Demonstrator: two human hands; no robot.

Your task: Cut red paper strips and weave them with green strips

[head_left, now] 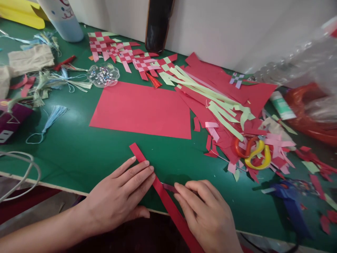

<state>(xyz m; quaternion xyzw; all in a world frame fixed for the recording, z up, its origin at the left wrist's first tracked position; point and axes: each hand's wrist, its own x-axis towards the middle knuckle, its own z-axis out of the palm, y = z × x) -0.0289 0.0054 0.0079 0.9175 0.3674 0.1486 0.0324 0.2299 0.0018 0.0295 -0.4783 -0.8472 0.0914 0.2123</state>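
A folded red paper strip [164, 196] runs slantwise from the green table over its front edge. My left hand [123, 189] lies on its upper part, fingers stretched out and pressing it flat. Between thumb and fingers, my right hand [204, 207] pinches a slim tool with a dark purplish handle [170, 188]. Its thin tip meets the strip's right edge, just below my left fingertips; the exact kind of tool is unclear. Beyond both hands, a red paper sheet [143, 110] lies flat on the table.
Scissors [254, 153] rest among paper scraps at right, near pale green strips [223, 114]. A blue glue gun [292, 207] lies front right. Woven paper fish [126, 54], a dish of googly eyes [103, 75] and a phone [158, 26] stand at the back; tassels [54, 116] lie left.
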